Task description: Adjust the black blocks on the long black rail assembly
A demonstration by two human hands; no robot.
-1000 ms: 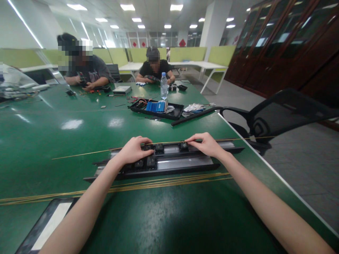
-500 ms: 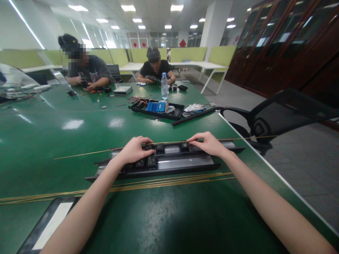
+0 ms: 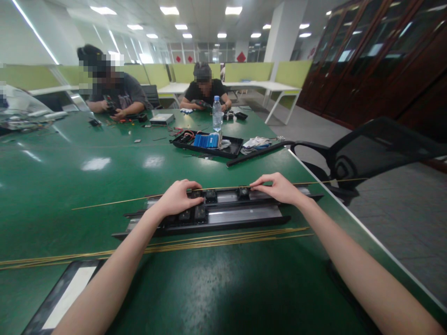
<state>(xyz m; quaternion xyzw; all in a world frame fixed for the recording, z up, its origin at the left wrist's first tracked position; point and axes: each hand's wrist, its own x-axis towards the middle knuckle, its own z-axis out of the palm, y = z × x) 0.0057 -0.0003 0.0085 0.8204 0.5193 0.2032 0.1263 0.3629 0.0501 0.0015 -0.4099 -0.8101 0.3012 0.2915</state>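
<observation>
Golden rods (image 3: 216,241) lie before two black rails (image 3: 244,215). At the far rail (image 3: 228,197), the left hand (image 3: 177,199) curls over small blocks (image 3: 211,196), its grip unclear; the right hand (image 3: 277,189) pinches a thin rod (image 3: 111,203) along that rail. Beyond sits a black tray (image 3: 234,149).

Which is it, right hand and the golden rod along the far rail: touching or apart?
Touching. The head view shows the golden rod running into the thumb-and-finger pinch of the right hand and reappearing beyond it.
</observation>
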